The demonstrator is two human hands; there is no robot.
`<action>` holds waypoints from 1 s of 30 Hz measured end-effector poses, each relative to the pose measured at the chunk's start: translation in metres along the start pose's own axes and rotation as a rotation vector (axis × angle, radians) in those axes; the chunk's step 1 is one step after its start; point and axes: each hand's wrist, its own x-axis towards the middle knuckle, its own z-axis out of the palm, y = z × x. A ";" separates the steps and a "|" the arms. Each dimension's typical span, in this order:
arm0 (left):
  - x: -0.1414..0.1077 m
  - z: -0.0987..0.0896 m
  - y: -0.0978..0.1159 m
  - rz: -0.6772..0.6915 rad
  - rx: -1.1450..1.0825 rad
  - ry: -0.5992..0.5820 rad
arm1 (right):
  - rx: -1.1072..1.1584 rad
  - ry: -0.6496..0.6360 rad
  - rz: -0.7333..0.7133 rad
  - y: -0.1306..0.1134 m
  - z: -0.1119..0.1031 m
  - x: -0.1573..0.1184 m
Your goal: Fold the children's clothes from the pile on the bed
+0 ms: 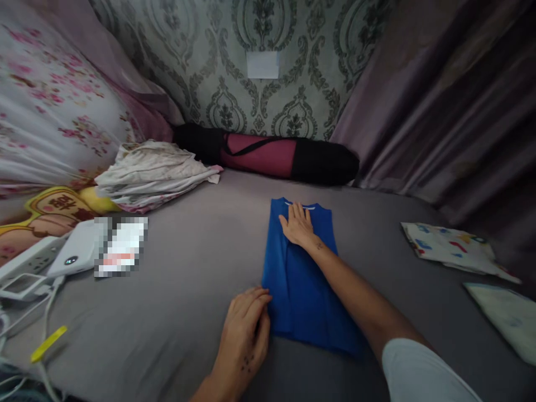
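Observation:
A blue shirt (304,290) lies on the grey bed sheet (188,268), its sides folded inward to make a narrow panel. A white strip shows at its neckline, at the far end. My right hand (298,224) rests flat on the shirt just below the collar, fingers stretched out and a little apart. At the shirt's near left edge is my left hand (249,324), fingers bent and close together against the cloth. Whether a bit of fabric is pinched there is hidden by the fingers.
Along the wall lies a long black and maroon bag (259,153). Folded fabric (154,173) sits at the back left. A white power bank (81,245), a power strip (31,257) and cables are at left. Folded patterned cloth (456,248) and a pale folded item (506,318) lie at right.

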 end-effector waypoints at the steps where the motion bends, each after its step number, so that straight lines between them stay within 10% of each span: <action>1: 0.000 0.001 -0.001 0.003 -0.002 -0.007 | -0.003 -0.032 0.025 0.003 0.001 -0.003; 11: 0.007 -0.004 0.001 -0.085 -0.045 0.000 | 0.045 -0.002 -0.014 0.009 0.001 -0.010; 19: 0.009 -0.009 0.003 -0.226 -0.099 0.005 | 0.089 -0.076 -0.360 -0.027 -0.010 -0.084; 30: 0.009 -0.011 0.003 -0.328 -0.104 -0.026 | 0.050 -0.092 -0.359 -0.040 -0.002 -0.114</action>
